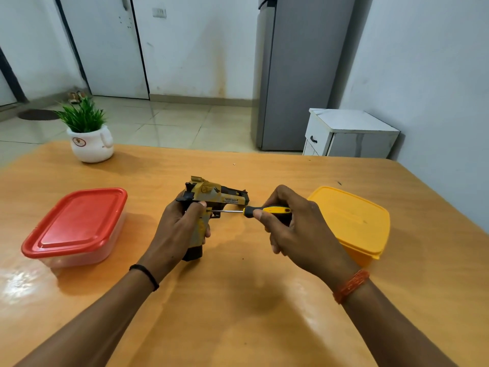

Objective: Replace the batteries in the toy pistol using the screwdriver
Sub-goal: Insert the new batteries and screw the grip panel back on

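At the far left of the glossy orange wooden desk (238, 300) we see a clear rectangular plastic box with a red lid (75, 226), closed and lying flat, and behind it, near the far edge, a white ceramic pot holding a green leafy plant (88, 133). Moving toward the middle, our left hand (177, 231) — a thin black band on its wrist — is curled round the grip of the yellow-and-black plastic toy pistol (211, 197), holding it with the grip's base toward us and the barrel pointing right; we cannot tell whether the base touches the desk. Just beside it comes the yellow-and-black-handled screwdriver (267, 210), lying roughly level, its thin metal shaft reaching left so that the tip meets the pistol just below the barrel, close to the left thumb. Our right hand (293, 229), with an orange thread band on its wrist, grips the screwdriver's handle, fingers wrapped round it and the thumb along the near side. Further right, just beyond that hand, a yellow rounded-square plastic container with its yellow lid (354, 221) on sits on the desk. Off the desk to the right we see a grey refrigerator (299, 75) standing against the wall and a small white cabinet with a dark handle (349, 133) beside it.
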